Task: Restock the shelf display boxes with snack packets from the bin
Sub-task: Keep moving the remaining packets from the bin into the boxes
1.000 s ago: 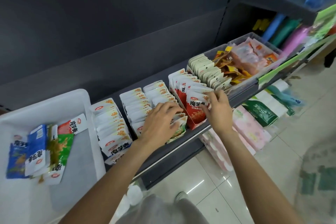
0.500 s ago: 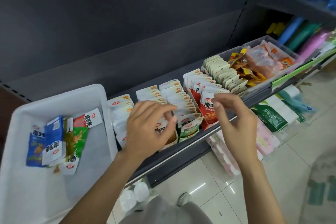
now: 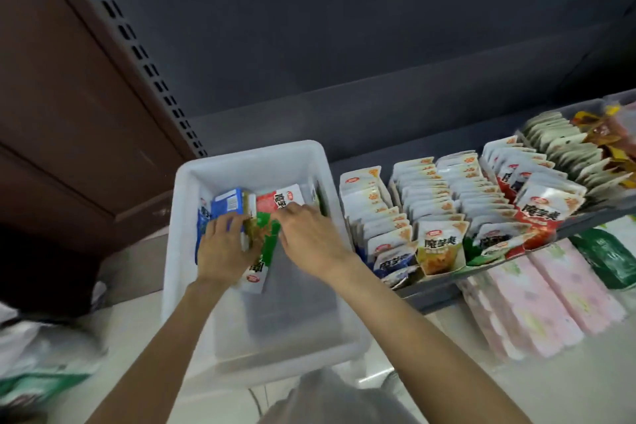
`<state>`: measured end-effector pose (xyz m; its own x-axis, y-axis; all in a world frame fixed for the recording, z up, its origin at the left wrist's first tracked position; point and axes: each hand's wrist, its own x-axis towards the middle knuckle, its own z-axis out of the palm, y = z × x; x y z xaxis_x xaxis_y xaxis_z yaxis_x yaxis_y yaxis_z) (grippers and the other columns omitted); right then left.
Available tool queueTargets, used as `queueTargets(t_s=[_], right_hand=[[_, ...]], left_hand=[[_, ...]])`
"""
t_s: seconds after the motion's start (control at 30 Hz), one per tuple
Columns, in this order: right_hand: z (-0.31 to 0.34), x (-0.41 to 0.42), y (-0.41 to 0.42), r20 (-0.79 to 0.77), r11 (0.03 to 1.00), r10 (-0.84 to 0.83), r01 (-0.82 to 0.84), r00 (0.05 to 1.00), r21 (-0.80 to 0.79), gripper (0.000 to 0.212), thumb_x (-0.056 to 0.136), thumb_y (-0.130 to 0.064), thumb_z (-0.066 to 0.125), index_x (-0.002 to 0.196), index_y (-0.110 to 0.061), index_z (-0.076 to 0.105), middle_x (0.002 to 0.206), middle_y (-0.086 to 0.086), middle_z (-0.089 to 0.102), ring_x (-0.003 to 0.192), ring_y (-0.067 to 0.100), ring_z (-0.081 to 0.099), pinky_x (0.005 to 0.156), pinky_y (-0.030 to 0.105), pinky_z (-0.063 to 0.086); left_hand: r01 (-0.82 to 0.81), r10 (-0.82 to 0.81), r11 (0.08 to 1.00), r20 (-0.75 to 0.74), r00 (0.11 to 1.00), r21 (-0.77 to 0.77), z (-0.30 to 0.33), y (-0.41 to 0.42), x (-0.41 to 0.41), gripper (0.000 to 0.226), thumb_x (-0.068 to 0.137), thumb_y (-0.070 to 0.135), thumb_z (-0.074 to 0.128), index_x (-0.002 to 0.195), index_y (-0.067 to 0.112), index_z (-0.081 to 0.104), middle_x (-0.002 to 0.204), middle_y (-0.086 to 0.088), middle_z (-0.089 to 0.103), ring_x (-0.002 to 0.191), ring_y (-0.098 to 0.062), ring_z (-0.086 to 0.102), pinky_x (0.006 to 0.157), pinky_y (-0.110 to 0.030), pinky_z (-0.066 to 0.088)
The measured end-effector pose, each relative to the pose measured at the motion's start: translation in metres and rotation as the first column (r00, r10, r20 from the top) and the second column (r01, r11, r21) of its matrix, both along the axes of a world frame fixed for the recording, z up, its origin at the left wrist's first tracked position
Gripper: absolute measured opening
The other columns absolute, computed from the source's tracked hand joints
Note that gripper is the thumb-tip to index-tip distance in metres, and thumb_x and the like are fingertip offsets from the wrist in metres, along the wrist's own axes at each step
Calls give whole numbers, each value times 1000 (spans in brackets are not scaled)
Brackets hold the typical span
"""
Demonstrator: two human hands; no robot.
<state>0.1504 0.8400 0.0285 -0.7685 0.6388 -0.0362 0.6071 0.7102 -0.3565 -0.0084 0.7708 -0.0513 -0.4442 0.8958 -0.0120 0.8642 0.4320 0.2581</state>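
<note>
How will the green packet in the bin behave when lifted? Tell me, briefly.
The green packet is probably floppy: it looks like a thin, flat pouch lying slack across the others in the bin. Likely light for its size, being so flat. Its glossy film may slip, so the left hand beside it should pinch an edge.

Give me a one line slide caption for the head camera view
Both hands, left and right, reach into the white bin for snack packets.

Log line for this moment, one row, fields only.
phase: picking from white bin | left hand: on blue packets | right hand: on red packet | display boxes: untouched
</note>
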Motion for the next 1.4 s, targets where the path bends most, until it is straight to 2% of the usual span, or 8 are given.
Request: queueTargets(t_s=[0.27,0.53,0.6,0.73,0.93,1.13,1.3,1.4], right_hand=[[-86,-67,52,367,999,-17,-2,930,53,59,90,3,45,146,-7,25,153,14,21,142,28,20,114,43,24],[-71,-66,26,593,944,104,-267,799,194,28,91,-1,47,115,-10,59,115,4,65,106,24,63,80,32,49],[-67,-66,18,557,936,30,-219,830,275,21,84,-12,61,105,-10,63,101,3,69,93,18,68,71,25,49],[-51,-59,15,414,948,-96,-44,905,315,48,12,-27,82,53,-14,60,31,-6,45,28,5,47,42,13,26],[10,-26,25,-105,794,-18,78,994,603,8,58,-6,61,62,-14,62,54,1,58,49,21,57,54,24,40],[80,65,19,-593,974,-228,169,773,-153,11,92,-14,57,95,-22,64,93,-12,66,86,4,61,65,19,46],[89,137,2,-656,724,-643,34,396,-689,27,78,-22,65,104,-26,62,87,-7,72,87,11,69,64,24,56],[73,180,-10,-530,584,-780,83,332,-808,37,72,-25,67,108,-25,63,98,-2,73,93,17,69,71,24,57]], left_hand=[[4,4,987,50,999,-158,-16,-2,-13,68,87,45,57,145,26,27,148,-2,25,132,-27,28,103,-38,39],[29,-31,984,-7,1000,-174,-22,-1,-14,70,88,48,55,146,25,23,147,-4,25,129,-29,33,96,-37,46],[13,-10,992,21,1000,-122,-22,-1,-16,66,88,48,54,145,26,27,145,-3,29,128,-28,36,95,-37,46],[-30,34,999,72,997,-43,-17,-2,-16,58,90,46,52,142,26,35,143,-2,34,128,-27,37,94,-39,45],[-82,14,982,359,933,173,3,-3,-15,61,85,38,66,138,21,41,139,-3,43,126,-23,42,97,-35,40],[-136,-341,868,773,535,477,103,-10,29,53,77,42,72,124,36,47,118,13,62,113,-6,57,94,-26,46],[-176,-387,836,786,482,519,143,4,98,25,78,19,66,97,32,56,86,28,67,82,3,65,62,-11,50],[-125,-396,862,807,438,491,143,20,144,24,75,27,67,96,32,56,87,28,67,85,4,65,59,-12,50]])
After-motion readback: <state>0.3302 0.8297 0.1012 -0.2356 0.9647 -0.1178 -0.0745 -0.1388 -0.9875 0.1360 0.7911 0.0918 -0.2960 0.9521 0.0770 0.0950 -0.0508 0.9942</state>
